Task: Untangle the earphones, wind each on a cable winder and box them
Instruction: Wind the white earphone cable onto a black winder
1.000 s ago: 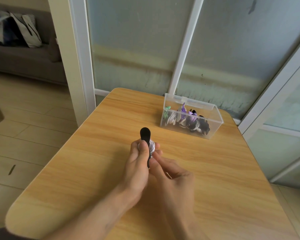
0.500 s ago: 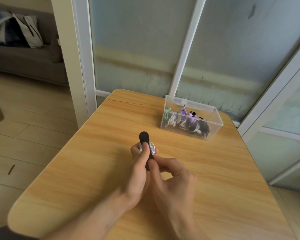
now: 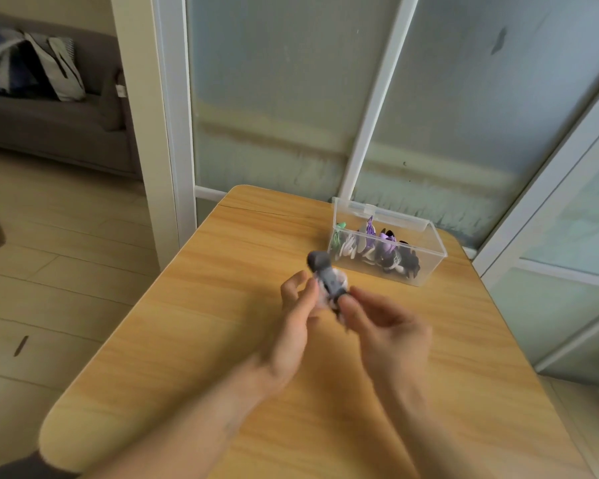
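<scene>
Both hands met at the black cable winder, held in the air short of the clear box on the wooden table. The right hand pinched the winder's lower end between thumb and fingertips, its other fingers loosely curled. The left hand had its fingers curled against the pale earphone cord wrapped on the winder, though motion blur hid whether they truly gripped it or only steadied it. The winder tilted, its rounded top leaning away from the box.

Inside the box, other wound sets (green, white, purple, black) were packed from the wall nearest the hands to the far wall.

By my judgement the winding was about finished and boxing came next. To do it well, the right hand should keep its pinch over the cord's loose end so no turn slips, carry the winder over the box's open top, and lower it into whatever gap remains beside the others rather than dropping it.
</scene>
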